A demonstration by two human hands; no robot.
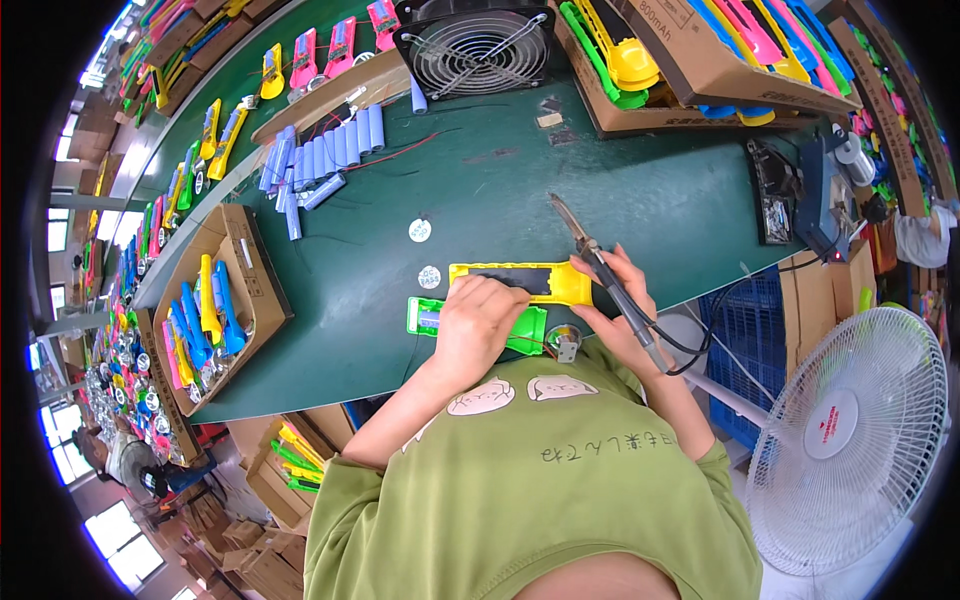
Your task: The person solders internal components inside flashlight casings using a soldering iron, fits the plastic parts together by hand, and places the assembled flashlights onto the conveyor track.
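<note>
My left hand [478, 322] is closed, its curled fingers at the near edge of a yellow plastic housing [566, 284] with a dark strip inside. Whatever the fingertips pinch is hidden. Below that hand lies an open green plastic housing [529, 331], with a blue-wrapped cell [429, 319] at its left end and a red wire inside. A small round metal motor [564, 341] sits at its right end. My right hand [628, 318] grips a soldering iron [616, 285], whose tip points up and left over the table. Its thumb and fingers are also by the yellow housing's wide end.
Blue cells [330, 150] with wires lie at the back left. A black fan [480, 55] stands at the back beside a box of housings [690, 100]. Left is a cardboard box [262, 265]; right, a soldering station [830, 190] and white fan [850, 430]. Two round stickers [420, 231] lie ahead.
</note>
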